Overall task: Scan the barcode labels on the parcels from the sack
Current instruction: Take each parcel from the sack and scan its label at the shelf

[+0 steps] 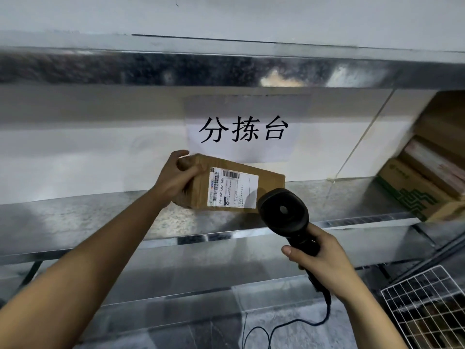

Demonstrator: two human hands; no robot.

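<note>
**Scanner sits low and right of the label; the barcode runs along the box's length**

Your left hand (180, 176) grips the left end of the cardboard parcel (269, 182), thumb over the top edge and fingers curled round the near face, holding it tilted on or just above the metal shelf (88, 217) below the paper sign (242, 129). Whether the box's lower edge actually rests on the shelf, you cannot tell from here.

Your right hand (319, 255) is wrapped round the handle of the black barcode scanner (283, 210), its cable (324, 316) trailing down toward the floor. The two hands are well apart, each clamped on its own thing.

What matters is this: the parcel's long axis runs left to right, dropping slightly toward the right, and the white shipping label (232, 188) faces you on the near side. The scanner head is just beside the label's lower right corner, overlapping the box edge in this view. The main barcode lies along the label's top, up and to the left of the scanner head. The right hand is the nearer one to the label, so judging from this, the aim probably needs to swing up and left.

Stacked boxes (427, 172) stand on the shelf at the far right, and a wire basket (427, 306) sits below them.
</note>
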